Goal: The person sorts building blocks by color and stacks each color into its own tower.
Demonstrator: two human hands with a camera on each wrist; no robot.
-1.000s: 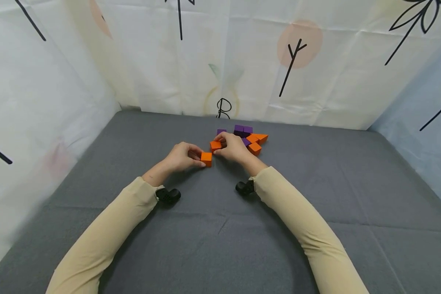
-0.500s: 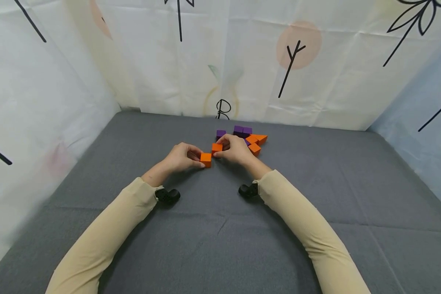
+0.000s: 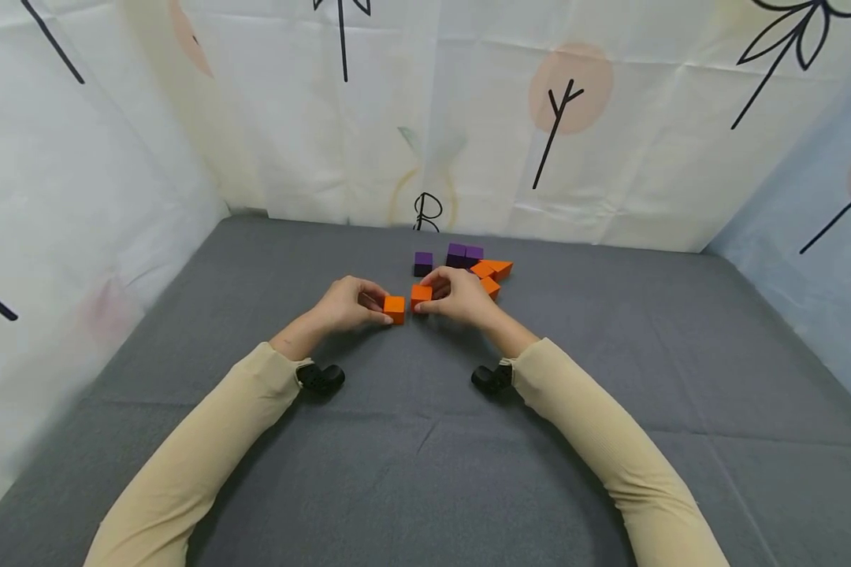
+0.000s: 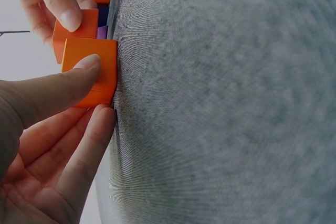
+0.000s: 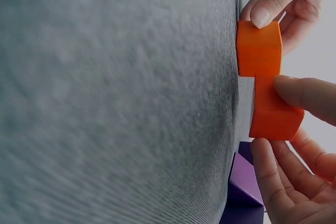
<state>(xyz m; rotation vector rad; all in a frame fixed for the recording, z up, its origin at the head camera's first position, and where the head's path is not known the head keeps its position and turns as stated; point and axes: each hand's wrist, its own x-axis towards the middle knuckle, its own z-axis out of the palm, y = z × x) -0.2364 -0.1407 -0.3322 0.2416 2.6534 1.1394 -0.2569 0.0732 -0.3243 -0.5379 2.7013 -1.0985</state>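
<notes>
In the head view my left hand (image 3: 343, 305) pinches an orange cube (image 3: 394, 310) between thumb and fingers. That cube stands on the grey cloth. My right hand (image 3: 466, 296) pinches a second orange cube (image 3: 421, 294), just right of the first. The right wrist view shows this second cube (image 5: 274, 124) slightly raised off the cloth. A small gap separates the two cubes in the head view. From the left wrist, the thumb lies across the face of the near cube (image 4: 105, 85), and the right hand's cube (image 4: 76, 27) appears behind it.
Beyond the right hand lie a single purple cube (image 3: 423, 264), two purple blocks side by side (image 3: 464, 254), a pointed orange block (image 3: 499, 268) and another orange block (image 3: 491, 288). The hand partly hides this group. Grey cloth (image 3: 425, 472) covers the table, with patterned fabric (image 3: 482, 142) behind.
My right hand has brought its orange cube nearer to me and slightly right, uncovering more of the single purple cube. The left hand and its cube have hardly moved.
</notes>
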